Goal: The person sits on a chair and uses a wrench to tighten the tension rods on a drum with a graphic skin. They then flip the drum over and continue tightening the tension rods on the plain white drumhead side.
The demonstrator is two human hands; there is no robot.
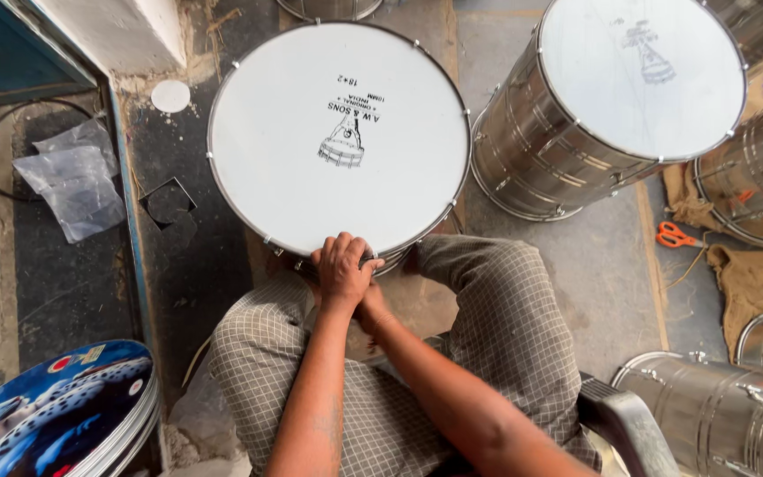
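A large steel drum with a white head (pixel 339 132) stands upright between my knees. My left hand (pixel 342 265) lies on its near rim, fingers curled over the metal hoop. My right hand (pixel 369 305) sits just below and under the left, mostly hidden, pressed against the drum's near side. Whether it holds a tool I cannot tell. I sit on a chair in checked trousers.
A second steel drum (pixel 611 97) leans at the upper right, more drum shells at the right edge (pixel 726 415). Orange scissors (pixel 675 235) lie on the floor beside burlap. A plastic bag (pixel 77 181) and printed drum heads (pixel 55 411) are on the left.
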